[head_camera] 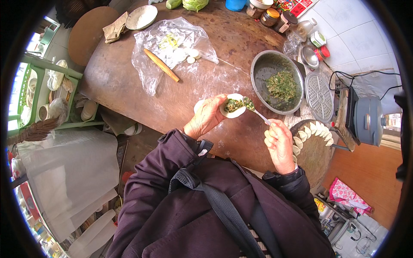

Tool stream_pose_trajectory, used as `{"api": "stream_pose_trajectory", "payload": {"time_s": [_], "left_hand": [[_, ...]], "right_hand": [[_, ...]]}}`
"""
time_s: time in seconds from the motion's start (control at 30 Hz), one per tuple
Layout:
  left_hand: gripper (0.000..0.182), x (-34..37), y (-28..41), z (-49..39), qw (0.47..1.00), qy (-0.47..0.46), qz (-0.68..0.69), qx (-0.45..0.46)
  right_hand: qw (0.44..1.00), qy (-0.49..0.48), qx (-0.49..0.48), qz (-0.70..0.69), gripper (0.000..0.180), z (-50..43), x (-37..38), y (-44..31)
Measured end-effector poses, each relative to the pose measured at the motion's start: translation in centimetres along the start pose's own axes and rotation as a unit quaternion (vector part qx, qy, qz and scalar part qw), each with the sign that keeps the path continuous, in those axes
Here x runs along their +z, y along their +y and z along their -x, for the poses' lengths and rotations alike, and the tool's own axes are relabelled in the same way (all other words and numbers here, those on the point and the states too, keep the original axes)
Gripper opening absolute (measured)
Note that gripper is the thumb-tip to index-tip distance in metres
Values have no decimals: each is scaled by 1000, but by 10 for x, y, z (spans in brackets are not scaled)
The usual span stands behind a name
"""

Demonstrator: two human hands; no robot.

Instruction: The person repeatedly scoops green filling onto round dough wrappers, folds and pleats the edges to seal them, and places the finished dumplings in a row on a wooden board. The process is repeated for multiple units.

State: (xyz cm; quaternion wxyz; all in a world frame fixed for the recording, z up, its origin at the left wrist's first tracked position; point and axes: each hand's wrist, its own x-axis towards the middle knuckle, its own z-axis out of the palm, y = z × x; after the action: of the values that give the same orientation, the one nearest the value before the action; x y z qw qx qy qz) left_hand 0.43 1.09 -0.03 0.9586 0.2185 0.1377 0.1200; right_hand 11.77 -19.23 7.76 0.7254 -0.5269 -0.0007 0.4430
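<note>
A round dough wrapper (237,113) rests in my left hand (206,116), with green chopped filling (233,105) on it. My right hand (279,143) grips a metal spoon (263,117) by its handle; the spoon's bowl carries filling and is at the wrapper's right edge. Another pale wrapper (198,105) shows partly behind my left hand. Up and to the right stands a steel bowl (258,93) holding a mound of filling (281,85). Folded dumplings (303,135) lie in a curve on a round wooden board (314,164) at the right.
On the wooden table (113,80) a wooden rolling pin (161,65) lies across a clear plastic sheet (145,77), near small dough pieces (191,60). Jars (269,17) line the back right. A perforated steamer plate (319,96) and a grey pot (368,121) are at the right.
</note>
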Motion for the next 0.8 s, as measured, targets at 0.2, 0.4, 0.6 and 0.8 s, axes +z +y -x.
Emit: {"api": "stream_pose_trajectory", "payload": {"time_s": [0.2, 0.4, 0.6, 0.8], "left_hand": [[37, 4, 3, 5, 1000, 5, -29, -3], [37, 1, 1, 5, 998, -7, -55, -11], [33, -6, -1, 5, 999, 6, -29, -25], [33, -6, 1, 7, 999, 16, -13, -30]], "right_hand": [[997, -21, 71, -27, 14, -3, -1, -1], [959, 3, -112, 260, 12, 1, 15, 7], [768, 33, -349, 536, 13, 8, 28, 4], [784, -22, -302, 542, 11, 8, 30, 0]]}}
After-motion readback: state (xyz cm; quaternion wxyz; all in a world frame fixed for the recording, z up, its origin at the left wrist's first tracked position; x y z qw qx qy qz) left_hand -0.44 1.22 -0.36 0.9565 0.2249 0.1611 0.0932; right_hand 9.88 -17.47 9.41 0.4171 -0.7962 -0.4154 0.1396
